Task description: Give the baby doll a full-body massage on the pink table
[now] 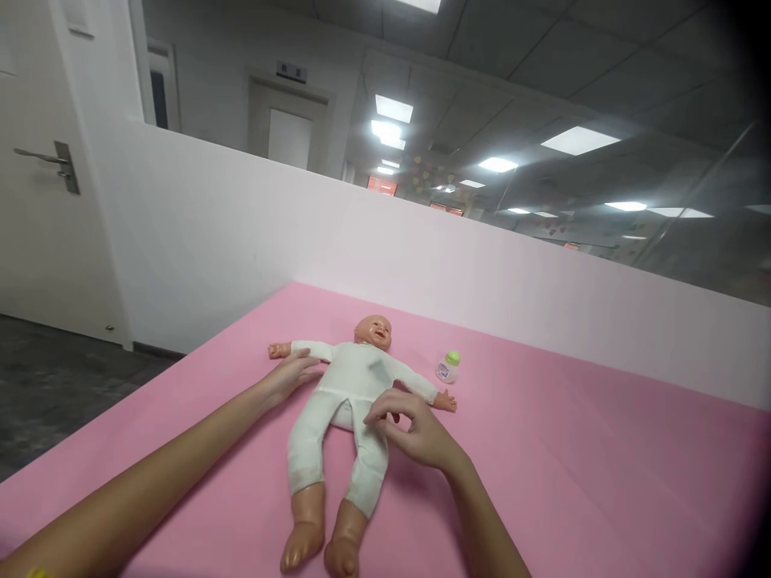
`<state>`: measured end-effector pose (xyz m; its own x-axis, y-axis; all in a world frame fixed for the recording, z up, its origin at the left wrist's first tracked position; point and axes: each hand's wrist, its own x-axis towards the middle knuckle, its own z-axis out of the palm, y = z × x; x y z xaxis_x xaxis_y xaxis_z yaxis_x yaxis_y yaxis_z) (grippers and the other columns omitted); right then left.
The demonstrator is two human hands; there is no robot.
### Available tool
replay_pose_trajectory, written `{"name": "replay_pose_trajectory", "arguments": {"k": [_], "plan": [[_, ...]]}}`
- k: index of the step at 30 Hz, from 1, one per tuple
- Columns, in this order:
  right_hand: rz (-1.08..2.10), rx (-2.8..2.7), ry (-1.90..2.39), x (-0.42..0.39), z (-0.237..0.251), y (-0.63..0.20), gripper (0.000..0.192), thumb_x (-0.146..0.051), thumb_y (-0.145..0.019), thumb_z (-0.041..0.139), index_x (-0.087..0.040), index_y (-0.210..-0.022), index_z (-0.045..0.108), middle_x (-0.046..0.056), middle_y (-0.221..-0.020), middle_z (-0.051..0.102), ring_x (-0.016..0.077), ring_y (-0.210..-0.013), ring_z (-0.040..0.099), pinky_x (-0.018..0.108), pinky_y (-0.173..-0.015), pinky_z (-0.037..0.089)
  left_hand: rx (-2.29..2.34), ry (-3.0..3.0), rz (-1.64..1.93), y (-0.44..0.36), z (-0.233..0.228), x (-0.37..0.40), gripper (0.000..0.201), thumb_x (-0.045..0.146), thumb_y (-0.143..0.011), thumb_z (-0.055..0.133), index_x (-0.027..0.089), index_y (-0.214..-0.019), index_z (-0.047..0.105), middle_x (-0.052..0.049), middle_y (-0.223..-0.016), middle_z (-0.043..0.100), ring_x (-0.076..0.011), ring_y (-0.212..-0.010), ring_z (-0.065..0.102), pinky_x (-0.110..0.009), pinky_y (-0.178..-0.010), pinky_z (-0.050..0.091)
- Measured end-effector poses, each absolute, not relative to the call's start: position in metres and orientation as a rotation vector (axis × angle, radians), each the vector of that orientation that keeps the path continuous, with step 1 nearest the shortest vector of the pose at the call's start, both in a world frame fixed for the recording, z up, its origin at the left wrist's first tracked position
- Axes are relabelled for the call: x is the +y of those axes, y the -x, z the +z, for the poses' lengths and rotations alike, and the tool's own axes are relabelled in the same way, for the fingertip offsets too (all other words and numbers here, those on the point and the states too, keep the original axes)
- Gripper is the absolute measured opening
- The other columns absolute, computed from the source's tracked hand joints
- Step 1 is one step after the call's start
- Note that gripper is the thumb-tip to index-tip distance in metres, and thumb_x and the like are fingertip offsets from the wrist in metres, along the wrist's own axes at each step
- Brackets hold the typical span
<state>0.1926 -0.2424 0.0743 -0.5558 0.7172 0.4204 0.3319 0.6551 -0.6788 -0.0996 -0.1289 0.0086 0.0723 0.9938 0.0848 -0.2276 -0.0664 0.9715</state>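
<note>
A baby doll (352, 373) with a white cloth body lies on its back on a pink table surface (542, 457), head toward the far wall and bare feet toward me. Beside the doll's torso, near its sleeve on the left of the view, is my left hand (293, 376), fingers stretched out and holding nothing. My right hand (413, 421) hovers at the doll's hip and upper leg on the right, its fingers curved and apart. Whether those fingertips touch the cloth, I cannot tell. Past the doll's hand on the right stands a small clear bottle (446, 369) with a green cap.
A low white wall (422, 265) borders the table's far side, with glass above it. To the left are a door (48, 185) with a metal handle and a dark floor (36, 393) beyond the table's edge.
</note>
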Motion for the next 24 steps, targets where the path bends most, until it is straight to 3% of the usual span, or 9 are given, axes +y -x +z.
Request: {"name": "replay_pose_trajectory", "arguments": {"k": [4, 7, 10, 14, 20, 24], "plan": [[0.501, -2.379, 0.769, -0.255, 0.079, -0.194, 0.049, -0.001, -0.079, 0.055, -0.034, -0.105, 0.079, 0.001, -0.132, 0.069, 0.0268, -0.126, 0.061, 0.047, -0.104, 0.053, 0.915, -1.064, 1.305, 0.099, 0.013, -0.124, 0.025, 0.028, -0.069, 0.078, 0.016, -0.09, 0.072, -0.015, -0.112, 0.074, -0.0304, -0.111, 0.068, -0.039, -0.095, 0.056], [0.306, -2.518, 0.816, -0.262, 0.069, -0.196, 0.059, -0.001, -0.074, 0.059, -0.038, -0.117, 0.076, 0.0, -0.156, 0.051, 0.0332, -0.144, 0.048, 0.051, -0.106, 0.051, 0.925, -0.961, 1.427, 0.1, 0.015, -0.121, 0.024, 0.023, -0.062, 0.079, 0.016, -0.082, 0.068, -0.011, -0.102, 0.073, -0.0252, -0.102, 0.068, -0.034, -0.09, 0.055], [0.221, -2.575, 0.896, -0.266, 0.052, -0.194, 0.071, -0.003, -0.07, 0.066, -0.039, -0.131, 0.067, 0.002, -0.166, 0.036, 0.0391, -0.15, 0.038, 0.056, -0.107, 0.05, 0.93, -0.872, 1.567, 0.103, 0.015, -0.117, 0.031, 0.019, -0.056, 0.08, 0.018, -0.079, 0.058, -0.002, -0.085, 0.065, -0.018, -0.088, 0.066, -0.031, -0.085, 0.054], [0.136, -2.597, 0.946, -0.266, 0.034, -0.184, 0.074, 0.001, -0.068, 0.068, -0.035, -0.133, 0.065, 0.005, -0.169, 0.029, 0.0446, -0.153, 0.03, 0.064, -0.108, 0.046, 0.977, -0.866, 1.658, 0.107, 0.014, -0.112, 0.036, 0.02, -0.058, 0.077, 0.02, -0.081, 0.05, 0.001, -0.081, 0.06, -0.0154, -0.083, 0.065, -0.031, -0.082, 0.053], [0.068, -2.586, 0.799, -0.257, 0.039, -0.177, 0.06, 0.002, -0.074, 0.059, -0.031, -0.124, 0.067, 0.005, -0.162, 0.043, 0.0376, -0.152, 0.035, 0.059, -0.113, 0.045, 1.056, -0.941, 1.651, 0.108, 0.006, -0.105, 0.04, 0.023, -0.06, 0.076, 0.022, -0.089, 0.049, -0.001, -0.088, 0.061, -0.0192, -0.088, 0.066, -0.032, -0.078, 0.054], [0.081, -2.544, 0.679, -0.25, 0.045, -0.172, 0.064, -0.001, -0.078, 0.055, -0.031, -0.134, 0.06, 0.004, -0.155, 0.051, 0.034, -0.151, 0.034, 0.059, -0.117, 0.04, 1.245, -1.049, 1.654, 0.114, -0.003, -0.096, 0.052, 0.026, -0.065, 0.076, 0.024, -0.111, 0.05, -0.005, -0.106, 0.063, -0.0228, -0.106, 0.064, -0.037, -0.091, 0.052]]}}
